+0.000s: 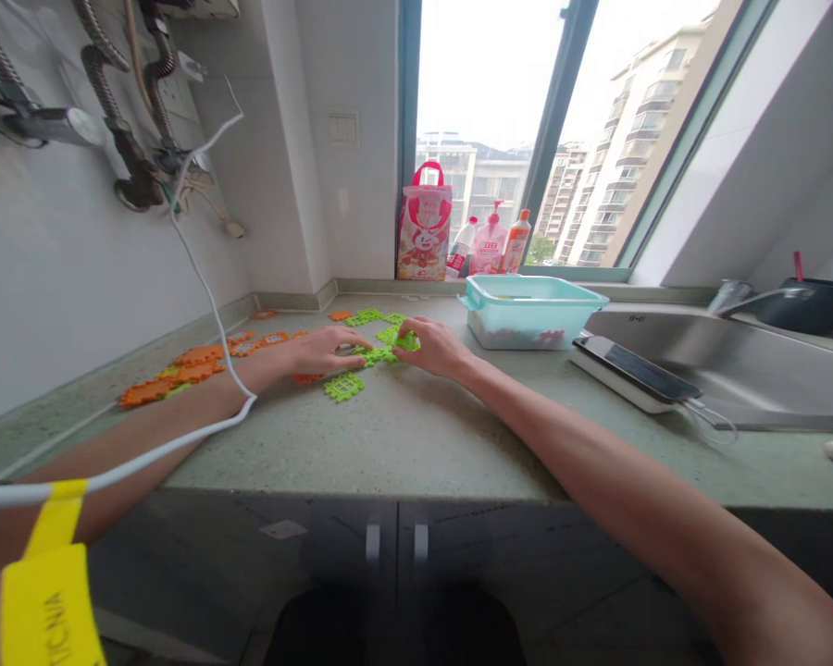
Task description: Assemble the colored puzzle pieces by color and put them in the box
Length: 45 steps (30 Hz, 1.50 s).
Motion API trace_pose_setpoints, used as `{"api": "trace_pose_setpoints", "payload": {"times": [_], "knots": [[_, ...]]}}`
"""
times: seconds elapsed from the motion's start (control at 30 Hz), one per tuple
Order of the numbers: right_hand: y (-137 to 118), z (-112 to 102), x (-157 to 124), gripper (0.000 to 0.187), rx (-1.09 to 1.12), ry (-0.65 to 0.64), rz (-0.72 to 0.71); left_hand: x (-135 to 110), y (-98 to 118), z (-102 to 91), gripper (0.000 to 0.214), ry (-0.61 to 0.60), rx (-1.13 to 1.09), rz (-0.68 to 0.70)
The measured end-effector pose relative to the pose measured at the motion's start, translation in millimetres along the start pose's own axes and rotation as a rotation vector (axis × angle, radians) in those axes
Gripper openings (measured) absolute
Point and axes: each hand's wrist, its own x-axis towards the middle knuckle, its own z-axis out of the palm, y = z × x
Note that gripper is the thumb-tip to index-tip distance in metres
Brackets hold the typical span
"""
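Both of my hands rest on the grey-green countertop [403, 444] among flat green puzzle tiles [379, 353]. My left hand [323, 351] lies over the joined green tiles, fingers curled and pressing on them. My right hand [431, 345] pinches a green tile [407, 340] at the right end of that joined group. A single green tile [345, 388] lies loose just in front of my left hand. More green tiles [365, 317] sit further back. Several orange tiles [194, 363] are spread to the left along the wall.
A turquoise plastic tub [531, 310] stands right of my hands, then a phone on a white scale [628, 372] and a steel sink [742, 365]. Bottles and a red-white bag [425, 225] line the window sill. A white cable [208, 287] hangs across my left arm.
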Motion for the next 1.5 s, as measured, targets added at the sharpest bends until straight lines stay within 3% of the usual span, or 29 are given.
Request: {"api": "trace_pose_setpoints", "payload": {"times": [0.2,0.63,0.97,1.27,1.5], "knots": [[10,15,3,0.025,0.024,-0.149,-0.033,0,-5,4.3,0.062,0.033,0.015,-0.025],[15,6,3,0.029,-0.005,-0.199,-0.038,-1,-5,2.7,0.052,0.069,-0.065,0.012],[11,6,1,0.023,0.018,-0.199,-0.075,-3,-9,0.1,0.059,0.059,-0.191,-0.137],[2,-4,1,0.024,-0.019,-0.232,-0.056,-3,-8,-4.0,0.066,0.003,-0.130,-0.257],[6,-3,1,0.022,-0.028,-0.226,-0.058,-16,-11,-28.4,0.055,-0.080,-0.228,-0.190]]}}
